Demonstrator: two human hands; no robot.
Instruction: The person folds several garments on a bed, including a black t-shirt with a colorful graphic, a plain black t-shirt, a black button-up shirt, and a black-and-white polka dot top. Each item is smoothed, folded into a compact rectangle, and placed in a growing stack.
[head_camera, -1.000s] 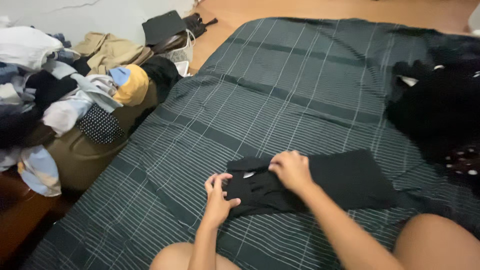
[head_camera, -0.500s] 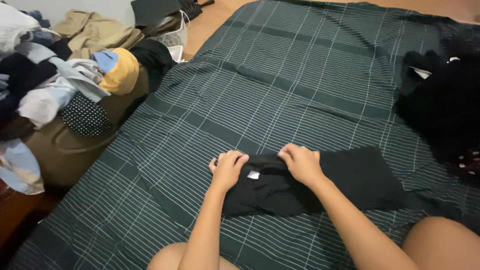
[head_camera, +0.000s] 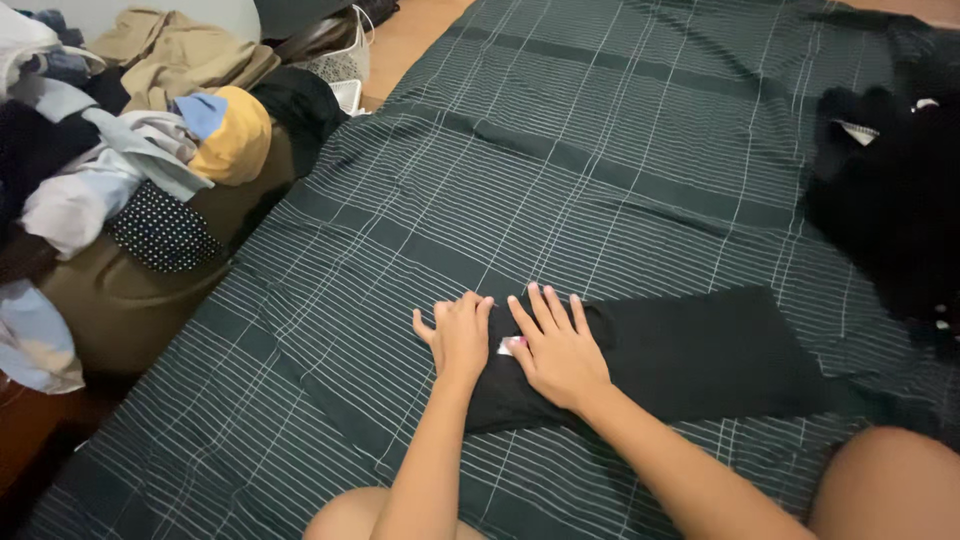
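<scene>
A black folded cloth (head_camera: 680, 350) lies flat on the bed (head_camera: 560, 160), close to the person's knees. It is long and reaches off to the right. Both hands rest on its left end. The left hand (head_camera: 460, 338) lies flat on the left edge, fingers straight and close together. The right hand (head_camera: 556, 345) lies flat just beside it, fingers spread wide. No grip is closed; both hands press down with open palms and hold nothing. A small white tag (head_camera: 507, 346) peeks out between the two hands.

The bed has a dark green cover with thin white lines. A heap of black clothes (head_camera: 890, 200) sits on the bed, far off to the right. Left of the bed is a big messy pile of clothes (head_camera: 120, 170). Nothing lies on top of the black cloth but the hands.
</scene>
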